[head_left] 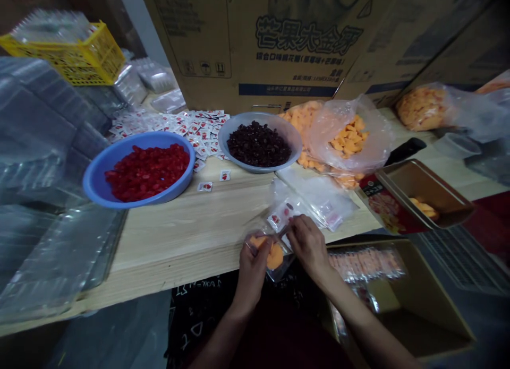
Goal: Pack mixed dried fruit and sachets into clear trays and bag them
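I see both hands working at the near edge of the wooden surface [187, 236], with 1 small clear pouch [271, 255] between them. The left hand [253, 268] has its fingers clenched around the pouch's lower end, where orange pieces sit inside. The right hand [308, 244] pinches the pouch's upper lip, next to a small red-and-white sachet [279, 217] that lies at or in the mouth; I cannot tell which.

I judge the pouch to be light, thin and slippery, soft enough to crumple under pressure, and its filling looks soft too. The safest hold seems to be on the film edges near the mouth, not on the bulge.

Toward the far edge stand 2 bowls: a blue bowl [99, 167] of red pieces at the left and a grey bowl [239, 127] of dark pieces near the middle, with loose sachets [191, 127] scattered between and behind them. An open bag of orange pieces [348, 135] sits toward the right edge beside a metal tray [442, 186], and a cardboard box [418, 305] holding filled pouches stands below the surface to my right.
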`<state>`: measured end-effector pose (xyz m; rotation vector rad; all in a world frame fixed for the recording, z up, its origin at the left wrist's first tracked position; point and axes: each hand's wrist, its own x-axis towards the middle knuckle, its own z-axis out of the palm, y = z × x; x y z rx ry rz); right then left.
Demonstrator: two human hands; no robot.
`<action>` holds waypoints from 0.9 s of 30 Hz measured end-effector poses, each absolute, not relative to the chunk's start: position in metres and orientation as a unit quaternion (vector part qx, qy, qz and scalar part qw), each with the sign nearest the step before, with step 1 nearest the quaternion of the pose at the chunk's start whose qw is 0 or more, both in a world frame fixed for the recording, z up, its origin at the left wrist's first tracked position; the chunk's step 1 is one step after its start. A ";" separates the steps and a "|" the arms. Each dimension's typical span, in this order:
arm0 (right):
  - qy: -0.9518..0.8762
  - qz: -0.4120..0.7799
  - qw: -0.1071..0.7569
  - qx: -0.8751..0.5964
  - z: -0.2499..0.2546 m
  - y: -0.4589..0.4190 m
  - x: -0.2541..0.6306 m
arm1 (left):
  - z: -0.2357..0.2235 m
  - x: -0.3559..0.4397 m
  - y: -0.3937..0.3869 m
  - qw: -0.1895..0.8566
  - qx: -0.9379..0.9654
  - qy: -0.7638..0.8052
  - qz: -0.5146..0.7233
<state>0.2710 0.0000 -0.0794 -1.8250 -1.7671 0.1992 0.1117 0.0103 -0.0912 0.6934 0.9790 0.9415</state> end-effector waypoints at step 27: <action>-0.658 0.164 0.398 -0.619 -0.057 -0.014 0.264 | -0.090 0.144 0.029 0.753 0.359 0.415 0.364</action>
